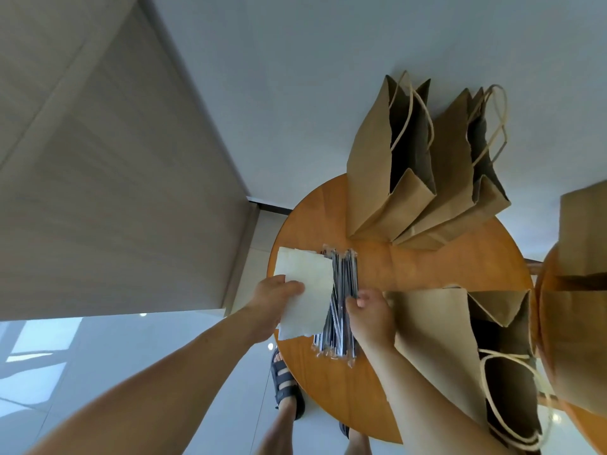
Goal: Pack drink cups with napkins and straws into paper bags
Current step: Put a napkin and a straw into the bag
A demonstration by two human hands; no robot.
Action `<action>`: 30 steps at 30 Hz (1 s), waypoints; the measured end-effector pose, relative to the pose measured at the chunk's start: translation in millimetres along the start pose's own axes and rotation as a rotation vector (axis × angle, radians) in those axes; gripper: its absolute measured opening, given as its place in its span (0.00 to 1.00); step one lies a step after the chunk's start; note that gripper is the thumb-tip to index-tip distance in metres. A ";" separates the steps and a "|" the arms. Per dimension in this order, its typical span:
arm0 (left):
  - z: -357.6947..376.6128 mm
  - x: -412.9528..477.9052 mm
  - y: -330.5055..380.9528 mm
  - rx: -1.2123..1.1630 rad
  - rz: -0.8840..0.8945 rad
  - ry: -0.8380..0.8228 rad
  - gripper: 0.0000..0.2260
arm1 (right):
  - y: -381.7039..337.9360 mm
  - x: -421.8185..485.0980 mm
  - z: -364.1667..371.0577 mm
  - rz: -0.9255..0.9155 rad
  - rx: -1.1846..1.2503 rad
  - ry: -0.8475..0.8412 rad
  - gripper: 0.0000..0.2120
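**Napkin in one hand, straws under the other**

Here we are over the round orange-brown wooden table. At its 9 o'clock edge the left hand has a white, square paper napkin gripped, thumb on top and fingers beneath; the sheet is flat, with a faintly crimped border, and it covers part of the pile beside it. More white napkin edges peek out just behind it, towards 10 o'clock.

Just right of the napkin lies the bundle of dark straws in clear plastic sleeves, loosely fanned and running from 12 to 6. The right hand is down on them, fingers curled, fingertips pinching at the straws mid-bundle.

At the table's 12 o'clock two brown kraft paper bags with twisted cord handles stand open, touching side by side. At 4 o'clock a third brown paper bag gapes open against the right forearm. At 3 o'clock, on a second wooden table, a further brown bag shows in part.
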State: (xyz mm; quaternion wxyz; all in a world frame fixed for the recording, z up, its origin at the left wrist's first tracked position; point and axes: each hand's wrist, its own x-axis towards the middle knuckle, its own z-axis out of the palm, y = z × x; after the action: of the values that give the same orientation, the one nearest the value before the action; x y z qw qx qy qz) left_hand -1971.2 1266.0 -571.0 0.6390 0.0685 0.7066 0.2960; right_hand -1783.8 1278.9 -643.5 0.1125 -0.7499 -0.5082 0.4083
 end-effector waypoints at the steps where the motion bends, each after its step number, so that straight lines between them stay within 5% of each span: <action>1: -0.8 -0.2 -0.9 0.024 0.009 0.016 0.12 | 7.0 2.0 3.2 0.019 -0.151 -0.036 0.11; 4: -3.8 -0.5 -3.1 0.119 0.045 0.049 0.09 | 17.4 5.0 12.4 0.029 -0.328 -0.112 0.18; 12: -1.7 0.9 -6.8 0.263 0.094 0.087 0.07 | 14.1 16.6 12.6 0.015 -0.380 -0.110 0.10; 22: 13.0 -16.9 18.0 0.268 0.196 0.107 0.07 | -32.7 -10.9 -22.1 -0.049 -0.076 0.034 0.01; 30: 36.9 -79.6 66.5 0.136 0.311 -0.008 0.09 | -102.4 -72.6 -87.7 -0.335 0.361 -0.068 0.09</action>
State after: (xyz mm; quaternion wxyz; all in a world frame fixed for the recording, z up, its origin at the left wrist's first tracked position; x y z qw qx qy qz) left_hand -1941.3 1294.6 -469.1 0.5820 0.2212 0.7036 0.3424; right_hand -1799.7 1285.4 -491.3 0.2935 -0.6086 -0.5479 0.4932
